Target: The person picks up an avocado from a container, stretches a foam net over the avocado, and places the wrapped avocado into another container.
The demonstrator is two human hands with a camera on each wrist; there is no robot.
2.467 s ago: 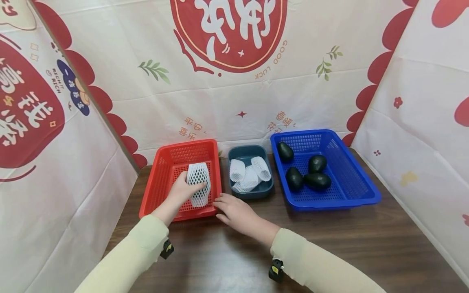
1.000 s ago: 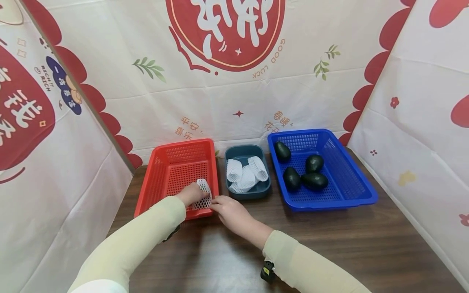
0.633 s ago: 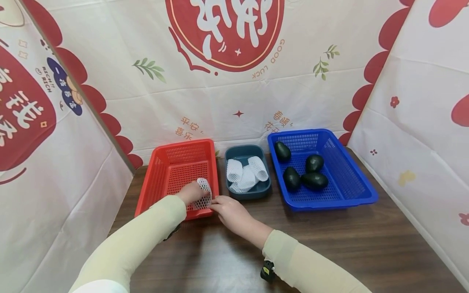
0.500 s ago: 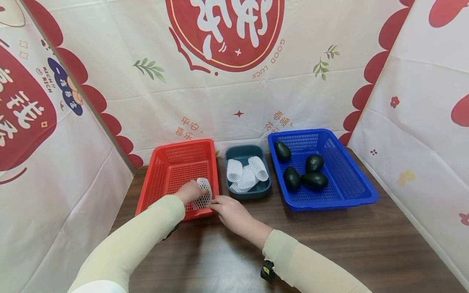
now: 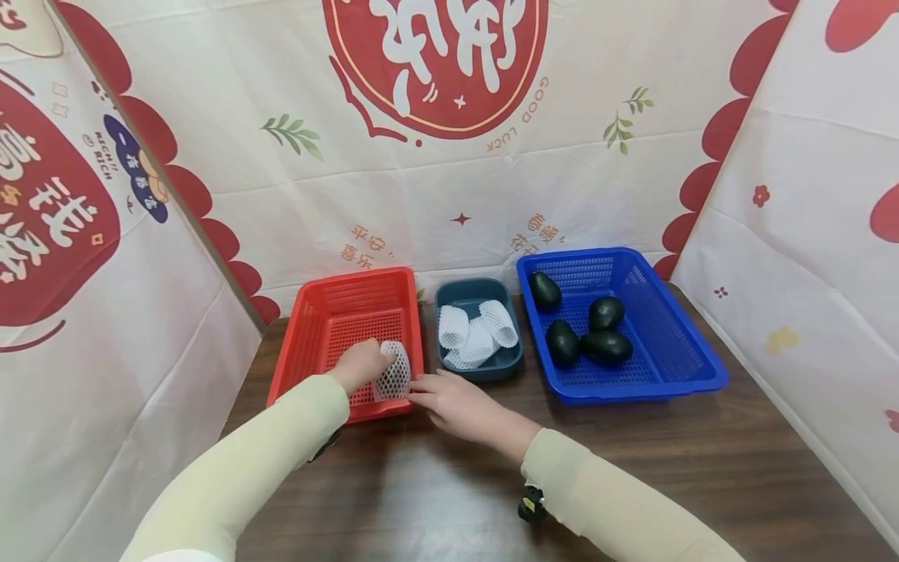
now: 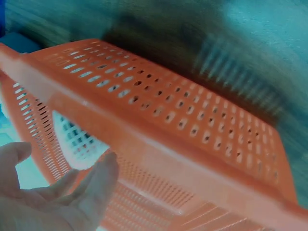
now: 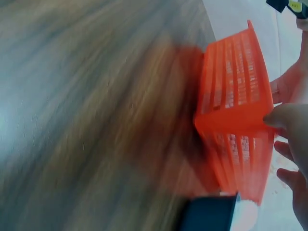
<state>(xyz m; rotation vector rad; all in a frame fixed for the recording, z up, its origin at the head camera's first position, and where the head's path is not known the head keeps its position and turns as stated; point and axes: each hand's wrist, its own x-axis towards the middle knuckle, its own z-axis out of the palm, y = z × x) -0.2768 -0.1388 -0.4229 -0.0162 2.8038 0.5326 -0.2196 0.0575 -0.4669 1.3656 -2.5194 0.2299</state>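
In the near right corner of the red basket (image 5: 417,328) stands an avocado in a white foam net sleeve (image 5: 396,376); its dark skin shows through the mesh. My left hand (image 5: 359,364) is just left of it. In the left wrist view the fingers of that left hand (image 6: 62,197) are spread and loose, fingertips close below the foam net (image 6: 79,147). My right hand (image 5: 467,407) rests at the basket's near right corner, fingers relaxed. The right wrist view shows the right thumb touching the basket rim (image 7: 262,118), the other fingers extended past it.
Beside the red basket, a dark teal bin (image 5: 515,367) holds several white foam sleeves (image 5: 481,339). To its right, a blue basket (image 5: 674,336) contains several bare avocados (image 5: 607,347). Patterned cloth (image 5: 449,187) walls the wooden table (image 5: 449,499) on the back and sides.
The left hand carried the netted avocado down into the red basket's near right corner; its fingers have since loosened and drawn slightly left. The right hand stays by the rim.
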